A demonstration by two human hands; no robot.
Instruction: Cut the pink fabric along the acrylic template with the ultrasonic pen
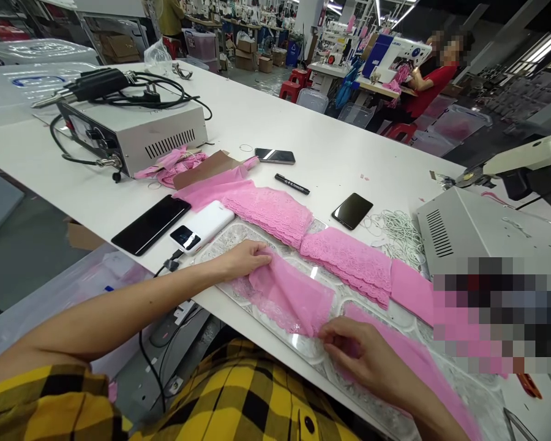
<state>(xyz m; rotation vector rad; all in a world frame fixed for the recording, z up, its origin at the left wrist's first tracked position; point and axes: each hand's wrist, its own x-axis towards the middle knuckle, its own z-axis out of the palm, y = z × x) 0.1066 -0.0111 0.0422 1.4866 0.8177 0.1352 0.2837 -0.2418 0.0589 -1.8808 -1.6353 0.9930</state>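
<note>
A thin pink lace-edged fabric piece (298,291) lies partly rumpled over a clear patterned plastic tray (223,242). My left hand (245,260) pinches its upper left corner between thumb and fingers. At the lower right corner, my right hand (365,352) has its fingertips closed on the fabric edge. Just beyond are two stacks of pink lace pieces, a left stack (270,211) and a right stack (349,260). Another pink fabric piece (413,355) runs beneath my right forearm, which hides part of it.
A grey box unit (160,138) carrying a corded black hand tool (96,84) stands at left. Nearby lie a black phone (151,225), a white power bank (204,226), a marker (292,184) and white elastic cord (401,236). A person (434,79) sits at a sewing machine beyond.
</note>
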